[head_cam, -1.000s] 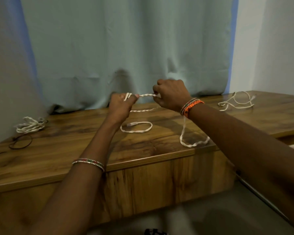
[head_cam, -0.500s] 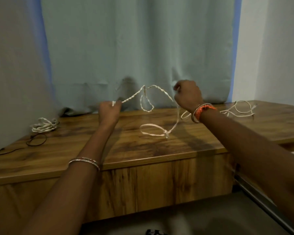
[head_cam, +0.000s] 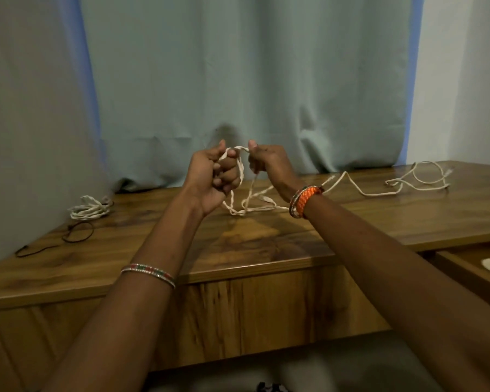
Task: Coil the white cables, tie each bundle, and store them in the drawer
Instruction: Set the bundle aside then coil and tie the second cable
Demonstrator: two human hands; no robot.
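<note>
In the middle of the frame, our left hand [head_cam: 216,176] and right hand [head_cam: 266,162] both grip the white cable [head_cam: 239,168]. It loops between them and hangs down onto the tabletop [head_cam: 266,244].

front desktop [head_cam: 252,244] bare | coiled bundle [head_cam: 89,211] far left | loose cable [head_cam: 419,181] far right | curtain [head_cam: 238,80] behind

Dim, soft indoor light; slightly blurry, wide-angle bending at edges.
</note>
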